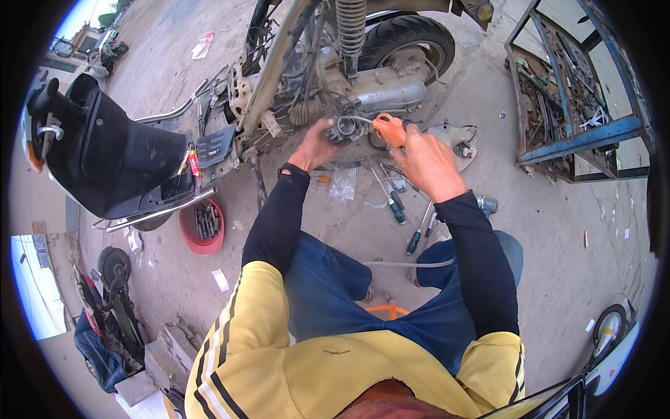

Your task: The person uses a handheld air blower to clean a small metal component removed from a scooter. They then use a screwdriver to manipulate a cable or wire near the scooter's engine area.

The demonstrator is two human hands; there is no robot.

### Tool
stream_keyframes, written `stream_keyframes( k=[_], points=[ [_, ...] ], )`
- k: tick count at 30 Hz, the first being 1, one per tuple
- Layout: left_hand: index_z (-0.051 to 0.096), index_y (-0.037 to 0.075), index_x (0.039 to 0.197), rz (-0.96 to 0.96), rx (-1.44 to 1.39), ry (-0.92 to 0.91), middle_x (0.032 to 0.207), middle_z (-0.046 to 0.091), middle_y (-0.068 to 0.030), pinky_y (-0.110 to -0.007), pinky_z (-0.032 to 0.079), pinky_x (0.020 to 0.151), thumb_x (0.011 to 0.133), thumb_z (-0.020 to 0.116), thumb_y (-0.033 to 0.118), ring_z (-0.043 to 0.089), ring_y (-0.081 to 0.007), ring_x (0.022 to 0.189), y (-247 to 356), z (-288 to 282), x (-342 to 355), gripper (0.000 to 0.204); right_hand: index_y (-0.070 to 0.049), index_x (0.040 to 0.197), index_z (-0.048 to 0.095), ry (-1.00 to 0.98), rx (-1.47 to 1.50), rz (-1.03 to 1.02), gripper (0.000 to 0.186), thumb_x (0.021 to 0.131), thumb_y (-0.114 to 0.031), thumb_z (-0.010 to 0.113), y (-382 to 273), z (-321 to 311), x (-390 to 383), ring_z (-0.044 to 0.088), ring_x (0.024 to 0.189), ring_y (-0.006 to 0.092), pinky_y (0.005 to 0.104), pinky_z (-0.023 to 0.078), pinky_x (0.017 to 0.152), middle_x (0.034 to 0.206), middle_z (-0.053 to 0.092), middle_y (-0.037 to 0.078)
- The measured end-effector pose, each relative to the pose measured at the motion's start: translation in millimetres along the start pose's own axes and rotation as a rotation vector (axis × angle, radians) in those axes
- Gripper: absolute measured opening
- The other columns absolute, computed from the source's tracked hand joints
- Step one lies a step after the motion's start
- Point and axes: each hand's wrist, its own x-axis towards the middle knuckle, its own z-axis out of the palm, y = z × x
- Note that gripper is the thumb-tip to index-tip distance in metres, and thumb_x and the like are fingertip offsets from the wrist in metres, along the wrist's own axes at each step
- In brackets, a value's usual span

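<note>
My right hand (434,160) is wrapped round an orange air blow gun (391,130). Its thin metal nozzle points left, at a small metal part with a round open mouth (345,126), which looks like a carburetor. My left hand (315,145) grips that part from its left side; some fingers are hidden behind it. Both hands work close beside the engine (328,73) of a stripped-down scooter. Below them on the ground lie screwdrivers (413,241) with dark handles, a clear plastic bag (343,184) and a yellow-handled tool (322,179).
The scooter's black front shield (105,150) stands at the left, its rear wheel (412,42) at the back. A red bowl (202,244) holds metal pieces. At the right is a blue metal rack (579,146) full of parts. A grey hose (412,265) crosses between my legs.
</note>
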Motion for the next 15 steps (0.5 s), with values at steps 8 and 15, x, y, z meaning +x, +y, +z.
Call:
stream_keyframes(
  k=[8, 15],
  points=[
    [0.06, 0.006, 0.13, 0.016, 0.015, 0.016, 0.131, 0.066, -0.0111, -0.046, 0.051, 0.105, 0.092, 0.068, 0.032, 0.063, -0.0264, 0.123, -1, -2, 3, 0.047, 0.005, 0.109, 0.059, 0.035, 0.008, -0.023, 0.039, 0.09, -0.024, 0.076, 3, 10, 1, 0.071, 0.084, 0.0475, 0.0559, 0.055, 0.076, 0.084, 0.072, 0.028],
    [0.048, 0.008, 0.146, 0.124, 0.027, -0.04, 0.143, 0.058, -0.0113, -0.05, 0.042, 0.118, 0.089, 0.069, 0.017, 0.056, -0.0277, 0.134, 6, 3, -1, 0.062, 0.007, 0.106, 0.064, -0.022, 0.217, 0.047, 0.038, 0.089, -0.024, 0.076, 11, -16, 0, 0.07, 0.086, 0.0475, 0.0548, 0.053, 0.077, 0.085, 0.071, 0.029]
  ],
)
